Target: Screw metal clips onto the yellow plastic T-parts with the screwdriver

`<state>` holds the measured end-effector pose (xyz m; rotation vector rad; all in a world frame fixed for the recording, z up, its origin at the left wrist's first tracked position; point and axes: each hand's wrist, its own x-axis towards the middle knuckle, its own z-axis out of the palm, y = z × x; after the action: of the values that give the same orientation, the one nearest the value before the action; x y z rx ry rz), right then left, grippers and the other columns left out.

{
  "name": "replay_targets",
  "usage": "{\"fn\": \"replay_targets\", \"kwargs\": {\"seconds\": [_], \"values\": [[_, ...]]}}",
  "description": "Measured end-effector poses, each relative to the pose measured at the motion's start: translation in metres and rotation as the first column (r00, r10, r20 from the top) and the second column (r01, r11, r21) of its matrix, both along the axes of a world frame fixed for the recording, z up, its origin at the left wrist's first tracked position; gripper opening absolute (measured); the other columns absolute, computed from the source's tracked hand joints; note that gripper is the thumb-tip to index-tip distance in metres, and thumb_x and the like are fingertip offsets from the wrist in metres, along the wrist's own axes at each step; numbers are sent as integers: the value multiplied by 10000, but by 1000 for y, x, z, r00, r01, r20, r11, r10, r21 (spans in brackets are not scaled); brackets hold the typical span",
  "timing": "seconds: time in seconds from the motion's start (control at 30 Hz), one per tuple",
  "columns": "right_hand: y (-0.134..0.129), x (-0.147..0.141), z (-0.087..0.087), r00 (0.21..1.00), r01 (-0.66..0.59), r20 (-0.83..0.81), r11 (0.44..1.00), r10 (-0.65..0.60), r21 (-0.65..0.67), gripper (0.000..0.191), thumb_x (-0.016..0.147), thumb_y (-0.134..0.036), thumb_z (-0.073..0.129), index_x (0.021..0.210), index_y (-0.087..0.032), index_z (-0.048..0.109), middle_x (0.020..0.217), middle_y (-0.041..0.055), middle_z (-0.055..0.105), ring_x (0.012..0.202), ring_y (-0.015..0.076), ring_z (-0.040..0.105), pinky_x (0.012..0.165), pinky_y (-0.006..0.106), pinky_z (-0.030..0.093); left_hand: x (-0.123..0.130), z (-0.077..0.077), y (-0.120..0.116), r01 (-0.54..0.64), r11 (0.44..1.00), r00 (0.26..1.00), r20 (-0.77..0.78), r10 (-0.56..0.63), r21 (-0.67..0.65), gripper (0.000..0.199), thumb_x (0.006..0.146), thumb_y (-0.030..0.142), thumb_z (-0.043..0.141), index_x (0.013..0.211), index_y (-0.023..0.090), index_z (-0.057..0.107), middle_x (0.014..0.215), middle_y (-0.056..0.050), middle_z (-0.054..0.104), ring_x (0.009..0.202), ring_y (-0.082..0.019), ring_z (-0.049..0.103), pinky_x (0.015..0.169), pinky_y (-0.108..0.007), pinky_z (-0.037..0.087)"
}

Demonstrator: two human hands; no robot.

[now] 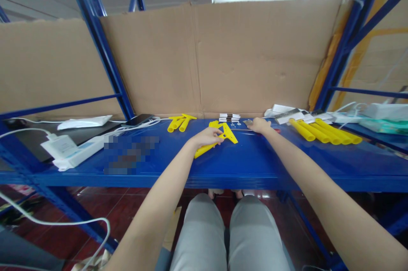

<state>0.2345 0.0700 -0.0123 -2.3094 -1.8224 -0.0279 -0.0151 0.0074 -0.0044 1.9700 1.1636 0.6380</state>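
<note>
My left hand (208, 136) is closed around a yellow plastic scraper-like tool (230, 134), with a tube-like handle pointing toward me and a wide triangular head on the right. Its fingers cover the middle of the handle. Farther right, my right hand (259, 125) reaches to the back of the blue shelf top (242, 160). Its fingers are drawn together low over the surface, and whatever they pinch is too small to make out. Tiny pale pieces (236, 125) lie between the hands, in front of a stack of small white-and-dark packets (229, 117).
Yellow T-shaped pieces (182, 122) lie at the back left; several yellow tubes (325, 131) lie at the right beside white packets (288, 114). A white power strip (83, 152) with cables and a dark phone (140, 119) are at left. Cardboard (223, 58) stands behind, between blue posts.
</note>
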Motion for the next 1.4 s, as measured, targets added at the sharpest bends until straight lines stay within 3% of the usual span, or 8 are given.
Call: {"fn": "replay_targets", "kwargs": {"seconds": [0.23,0.67,0.87,1.07,1.2,1.4], "values": [[2,-2,-6,984,110,-144,993,-102,50,622,819,-585,530,1239,-132,602,1235,211,617,1176,342,560,956,448,401,3,-4,0,44,998,999,-22,-43,50,455,714,210,711,1143,67,654,718,-62,670,581,-139,593,507,-233,448],[3,-2,-7,980,94,-182,993,-80,67,623,824,-612,509,1206,-134,626,1233,201,625,1188,351,551,972,481,379,5,-1,-4,33,998,998,-63,-30,62,390,769,170,631,1139,47,651,718,-66,662,575,-130,578,513,-227,436],[2,-1,-6,964,119,-248,989,-95,83,734,791,-719,454,1181,-125,638,1224,217,625,1182,362,547,980,497,364,5,1,-5,45,997,996,-77,-39,71,385,773,174,621,1135,46,646,689,-49,652,565,-118,573,526,-221,434],[-2,3,-2,936,111,-346,985,-59,130,597,826,-661,436,1013,-164,708,1050,168,694,1116,341,583,956,503,391,3,0,-2,61,994,995,-79,-54,88,419,758,207,645,1142,41,644,707,-64,674,583,-139,591,562,-246,452],[-2,4,-1,926,135,-371,980,-71,150,519,820,-622,489,946,-175,720,1052,150,691,1089,329,591,954,477,396,3,-1,-1,57,995,996,-73,-51,86,451,739,224,680,1152,45,643,693,-59,669,572,-139,589,565,-249,449],[3,7,-5,922,111,-386,977,-32,183,495,830,-571,540,925,-121,722,967,205,698,1019,347,596,917,485,386,5,1,-4,23,998,997,-73,-19,57,485,754,193,671,1201,19,606,708,-66,670,571,-134,577,562,-249,447]]}}
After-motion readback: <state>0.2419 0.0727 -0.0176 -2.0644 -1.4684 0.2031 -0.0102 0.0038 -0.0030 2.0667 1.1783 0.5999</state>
